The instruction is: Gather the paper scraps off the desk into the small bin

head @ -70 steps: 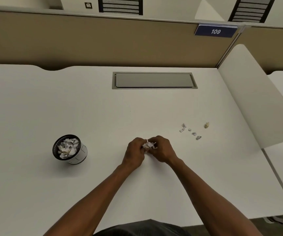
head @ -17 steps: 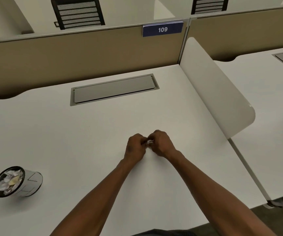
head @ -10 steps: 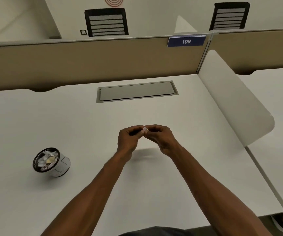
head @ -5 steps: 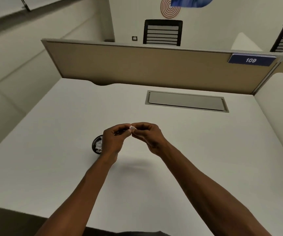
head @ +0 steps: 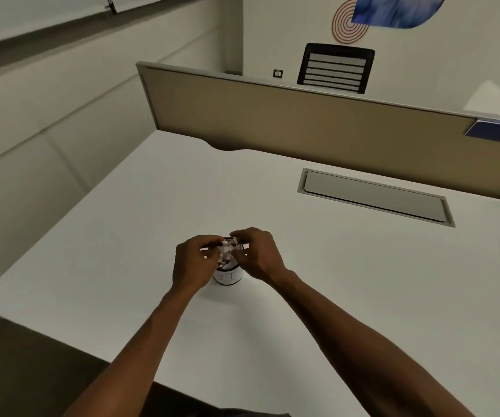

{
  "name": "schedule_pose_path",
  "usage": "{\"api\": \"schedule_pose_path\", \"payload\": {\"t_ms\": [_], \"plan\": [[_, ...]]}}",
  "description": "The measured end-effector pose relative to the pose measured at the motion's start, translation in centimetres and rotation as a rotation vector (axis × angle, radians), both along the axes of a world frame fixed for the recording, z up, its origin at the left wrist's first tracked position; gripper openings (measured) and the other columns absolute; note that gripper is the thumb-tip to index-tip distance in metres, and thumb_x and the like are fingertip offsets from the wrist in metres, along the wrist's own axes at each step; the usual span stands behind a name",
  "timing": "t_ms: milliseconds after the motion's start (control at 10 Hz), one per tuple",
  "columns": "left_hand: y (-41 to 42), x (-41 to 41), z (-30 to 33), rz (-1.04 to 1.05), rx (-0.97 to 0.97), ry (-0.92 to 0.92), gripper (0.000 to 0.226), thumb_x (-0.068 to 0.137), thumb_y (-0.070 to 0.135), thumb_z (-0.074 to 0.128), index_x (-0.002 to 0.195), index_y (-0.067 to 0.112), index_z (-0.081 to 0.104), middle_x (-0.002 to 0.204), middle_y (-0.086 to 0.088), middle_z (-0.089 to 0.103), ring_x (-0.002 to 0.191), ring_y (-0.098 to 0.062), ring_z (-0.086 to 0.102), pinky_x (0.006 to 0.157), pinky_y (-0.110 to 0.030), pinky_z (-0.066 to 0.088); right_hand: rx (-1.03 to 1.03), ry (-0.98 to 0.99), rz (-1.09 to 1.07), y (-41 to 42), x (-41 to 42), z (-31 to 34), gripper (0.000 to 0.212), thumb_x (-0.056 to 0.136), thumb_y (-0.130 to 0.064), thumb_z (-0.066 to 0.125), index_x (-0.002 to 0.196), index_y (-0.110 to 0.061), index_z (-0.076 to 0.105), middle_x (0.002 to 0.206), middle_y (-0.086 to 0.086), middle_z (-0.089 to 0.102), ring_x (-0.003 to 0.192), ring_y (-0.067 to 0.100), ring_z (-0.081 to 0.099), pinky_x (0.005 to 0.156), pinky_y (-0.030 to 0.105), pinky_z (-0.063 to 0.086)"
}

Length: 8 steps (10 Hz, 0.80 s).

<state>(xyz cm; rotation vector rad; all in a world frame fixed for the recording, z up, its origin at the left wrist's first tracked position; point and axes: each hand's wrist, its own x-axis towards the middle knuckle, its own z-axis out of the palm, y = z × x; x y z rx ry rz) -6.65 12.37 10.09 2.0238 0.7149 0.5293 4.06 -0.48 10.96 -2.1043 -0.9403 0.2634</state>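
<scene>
at centre frame both hands, left (head: 194, 261) and right (head: 257, 255), now hover over the bin (head: 227, 275), having carried scraps (head: 227, 251) there; fingers pinched on them; release looks next.

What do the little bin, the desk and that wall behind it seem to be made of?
Bin: white side with faint line markings and a dark rim, probably plastic or coated card; too blurred to say. Desk: smooth, matte white, seamless top, likely laminate. Partition: flat tan panel without shine, perhaps fabric-covered, in a pale grey frame that looks like metal.

Scrap-filled small bin (head: 228, 276) upright on desk (head: 333, 281)
</scene>
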Motion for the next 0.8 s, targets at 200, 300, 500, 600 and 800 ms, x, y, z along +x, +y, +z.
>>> {"api": "schedule_pose_path", "payload": {"t_ms": [200, 300, 500, 600, 800], "plan": [[0.6, -1.2, -2.2, -0.171, 0.345, -0.039, 0.041, 0.096, 0.017, 0.062, 0.137, 0.016, 0.058, 0.144, 0.0, 0.056, 0.138, -0.014, 0.048, 0.111, -0.033, 0.043, -0.045, -0.178, 0.023, -1.5, 0.3, -1.5, 0.049, 0.093, -0.025, 0.061, 0.14, -0.015, 0.055, 0.141, 0.006, 0.059, 0.131, 0.023, 0.054, 0.108, 0.039, 0.047], [0.7, -1.5, -3.7, -0.392, 0.499, 0.076, 0.052, 0.102, 0.027, 0.05, 0.152, 0.018, 0.038, 0.161, 0.005, 0.033, 0.153, -0.01, 0.016, 0.123, -0.033, 0.023, -0.162, -0.324, 0.148, -2.2, -0.2, -2.7, 0.059, 0.096, -0.032, 0.056, 0.149, -0.011, 0.041, 0.154, 0.009, 0.045, 0.149, 0.028, 0.031, 0.117, 0.042, 0.034], [1.2, -1.7, -5.9, -0.418, 0.679, 0.256, 0.054, 0.105, 0.042, 0.028, 0.154, 0.021, 0.033, 0.162, 0.008, 0.031, 0.156, -0.014, 0.004, 0.127, -0.039, 0.012, -0.39, -0.473, 0.294, -2.7, -1.3, -4.5, 0.062, 0.101, -0.035, 0.044, 0.156, -0.014, 0.022, 0.164, 0.006, 0.025, 0.154, 0.035, 0.006, 0.123, 0.053, 0.018], [1.4, -1.7, -5.9, -0.409, 0.724, 0.281, 0.054, 0.104, 0.044, 0.028, 0.152, 0.021, 0.038, 0.159, 0.006, 0.037, 0.155, -0.017, 0.008, 0.126, -0.041, 0.012, -0.417, -0.451, 0.293, -2.6, -1.2, -4.4, 0.062, 0.101, -0.032, 0.045, 0.156, -0.014, 0.022, 0.165, 0.006, 0.024, 0.154, 0.035, 0.003, 0.123, 0.053, 0.016], [0.8, -1.2, -4.2, -0.37, 0.645, 0.135, 0.052, 0.103, 0.039, 0.035, 0.149, 0.016, 0.042, 0.155, 0.003, 0.044, 0.154, -0.015, 0.015, 0.124, -0.036, 0.021, -0.217, -0.286, 0.188, -3.6, -0.9, -3.7, 0.074, 0.096, -0.036, 0.056, 0.157, -0.01, 0.022, 0.165, 0.01, 0.023, 0.155, 0.026, 0.011, 0.124, 0.044, 0.022]]}}
